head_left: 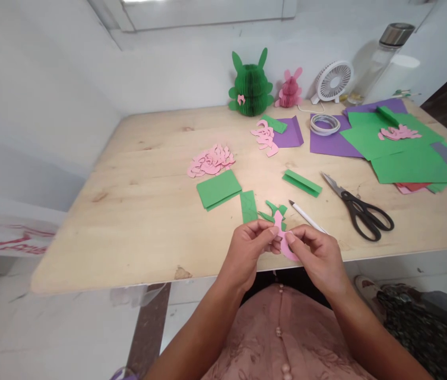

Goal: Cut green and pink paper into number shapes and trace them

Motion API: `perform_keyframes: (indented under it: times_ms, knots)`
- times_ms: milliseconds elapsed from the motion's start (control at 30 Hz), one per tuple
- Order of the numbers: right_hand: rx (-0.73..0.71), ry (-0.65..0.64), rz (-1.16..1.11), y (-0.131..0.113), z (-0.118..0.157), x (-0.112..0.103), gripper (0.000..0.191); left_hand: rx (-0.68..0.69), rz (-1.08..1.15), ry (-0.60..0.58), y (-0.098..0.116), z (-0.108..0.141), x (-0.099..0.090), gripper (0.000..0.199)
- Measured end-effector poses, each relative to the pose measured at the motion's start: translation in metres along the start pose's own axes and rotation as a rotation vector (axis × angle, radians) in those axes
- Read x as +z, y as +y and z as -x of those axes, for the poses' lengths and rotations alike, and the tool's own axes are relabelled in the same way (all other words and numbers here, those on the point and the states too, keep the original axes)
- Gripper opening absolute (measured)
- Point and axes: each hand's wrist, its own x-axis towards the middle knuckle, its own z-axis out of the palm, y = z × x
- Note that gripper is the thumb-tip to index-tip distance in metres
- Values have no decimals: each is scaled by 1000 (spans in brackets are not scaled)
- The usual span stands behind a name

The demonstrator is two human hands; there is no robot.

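Note:
Over the table's front edge, my left hand (255, 241) pinches one end of a pink paper cutout (278, 218) with a curved, hooked outline. My right hand (315, 252) grips the same cutout by its lower, rounded part, so both hands are closed on it. Just beyond my fingers lie green paper scraps (272, 208) and a small green paper piece (249, 206) with drawn lines. A white pencil (306, 215) with a dark tip rests beyond my right hand. To its right are black-handled scissors (360, 208), blades slightly apart.
Pink cutouts (212, 160) lie heaped left of centre, near folded green paper (219, 189). Green sheets (406, 158) and a tape roll (325, 125) lie to the right. A green paper rabbit (251, 87), pink paper rabbit (289, 91), fan (333, 82) and glass bottle (380, 63) stand along the wall.

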Motion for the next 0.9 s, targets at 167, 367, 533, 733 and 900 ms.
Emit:
perform_keyframes:
  times_ms: [167,367,533,733,900]
  knots:
    - [-9,-10,-7,-2,1,0,24,3,-8,-5,0,0,-1,18]
    - [6,-17,1,0,2,1,24,49,-39,-8,9,-4,-1,19]
    - [35,-27,10,0,4,3,24,66,-40,-16,13,-6,1,19]
    - [29,-28,8,-1,3,3,23,65,-36,1,14,-8,1,22]
    - [24,-27,14,-3,2,4,22,65,-23,-10,14,-8,1,21]
